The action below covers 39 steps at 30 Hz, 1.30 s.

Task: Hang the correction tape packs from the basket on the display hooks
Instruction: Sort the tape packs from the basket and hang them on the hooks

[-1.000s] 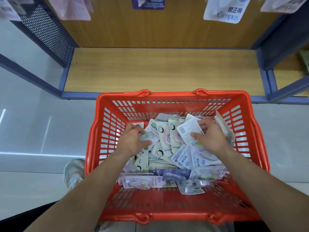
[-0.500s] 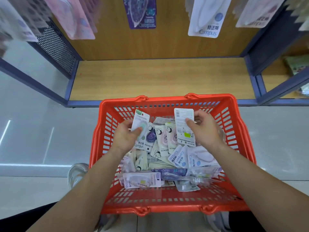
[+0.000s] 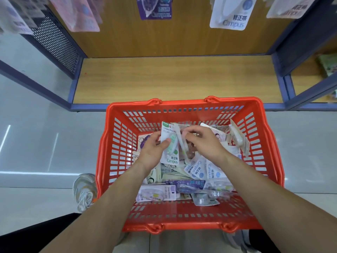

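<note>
Head view, looking down: nearest us, two bare forearms reach forward over the near rim of a red slotted plastic basket (image 3: 116, 161) standing on a pale grey glossy floor (image 3: 36, 143), with a light-coloured shoe (image 3: 84, 191) just left of it. Inside lies a loose heap of flat correction tape packs (image 3: 197, 172), white, blue and purple, some in clear blisters. Above the heap, the left hand (image 3: 151, 152) pinches a white-and-green correction tape pack (image 3: 170, 145), thumb on its front, fingers behind, holding it upright. The right hand (image 3: 202, 141) sits just beside it, fingers curled onto a second pack (image 3: 182, 145) seen edge-on and blurred. Beyond the basket runs a bare wooden shelf board (image 3: 173, 79) framed in blue metal, a perforated dark panel (image 3: 54, 41) at its left. At the top edge, hung packs dangle: a purple one (image 3: 155, 8), a white one (image 3: 231, 13), pink ones to the left. Half a second ago the hands held their packs apart; now they've closed together at the centre, and the right-hand pack has turned from face-on to edge-on.
</note>
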Tool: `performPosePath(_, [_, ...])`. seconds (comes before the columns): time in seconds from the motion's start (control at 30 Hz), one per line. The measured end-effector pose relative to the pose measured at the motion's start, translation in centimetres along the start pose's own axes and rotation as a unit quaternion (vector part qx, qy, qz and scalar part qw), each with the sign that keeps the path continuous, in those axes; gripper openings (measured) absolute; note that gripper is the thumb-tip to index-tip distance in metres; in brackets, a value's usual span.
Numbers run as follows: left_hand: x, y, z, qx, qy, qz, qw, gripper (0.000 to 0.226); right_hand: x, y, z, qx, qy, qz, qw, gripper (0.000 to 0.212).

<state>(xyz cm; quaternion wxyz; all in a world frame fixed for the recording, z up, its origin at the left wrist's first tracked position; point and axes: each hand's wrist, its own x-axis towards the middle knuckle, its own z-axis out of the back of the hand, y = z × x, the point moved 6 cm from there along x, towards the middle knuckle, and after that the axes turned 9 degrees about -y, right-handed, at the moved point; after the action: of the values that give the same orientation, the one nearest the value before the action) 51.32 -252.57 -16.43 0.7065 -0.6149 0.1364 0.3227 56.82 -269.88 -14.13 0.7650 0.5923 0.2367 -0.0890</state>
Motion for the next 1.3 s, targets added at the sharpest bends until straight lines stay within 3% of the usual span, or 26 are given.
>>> performPosePath(0.13, [0.2, 0.5, -0.2, -0.019, 0.005, 0.025, 1.0, 0.057, 0.0, -1.2, -0.5, -0.012, 0.013, -0.027, 0.999, 0.02])
performPosePath(0.37, [1.4, 1.3, 0.7, 0.013, -0.057, 0.0, 0.998, 0.027, 0.3, -1.4, -1.3, -0.029, 0.04, -0.005, 0.999, 0.037])
performPosePath(0.47, [1.7, 1.1, 1.8, 0.011, -0.078, 0.005, 0.997, 0.024, 0.6, -1.9, -1.0, -0.081, -0.003, 0.007, 0.997, 0.044])
performPosePath(0.53, [1.8, 0.9, 2.3, -0.001, -0.087, 0.007, 0.996, 0.021, 0.6, -2.7, -1.0, -0.107, -0.013, -0.013, 0.994, 0.047])
performPosePath(0.6, [1.7, 0.5, 2.8, -0.019, -0.09, 0.008, 0.996, 0.016, 0.3, -3.4, -1.7, -0.104, 0.031, -0.052, 0.993, 0.041])
performPosePath(0.7, [1.4, -0.2, 3.5, -0.023, -0.082, -0.009, 0.996, 0.017, 0.2, -2.8, -2.4, -0.124, 0.046, -0.038, 0.991, 0.032])
performPosePath(0.87, [0.3, -0.7, 5.4, -0.016, -0.072, -0.013, 0.997, 0.028, 0.3, -0.5, -1.3, 0.004, 0.025, -0.04, 0.999, 0.034])
performPosePath(1.03, [-0.3, -1.2, 6.5, -0.025, -0.088, 0.002, 0.996, 0.024, -0.2, 0.6, 1.6, -0.084, 0.051, -0.012, 0.995, 0.048])
performPosePath(1.3, [-1.3, -2.0, 3.0, 0.068, -0.007, -0.034, 0.997, 0.019, -0.1, -0.4, 1.8, -0.008, 0.054, -0.062, 0.997, 0.042])
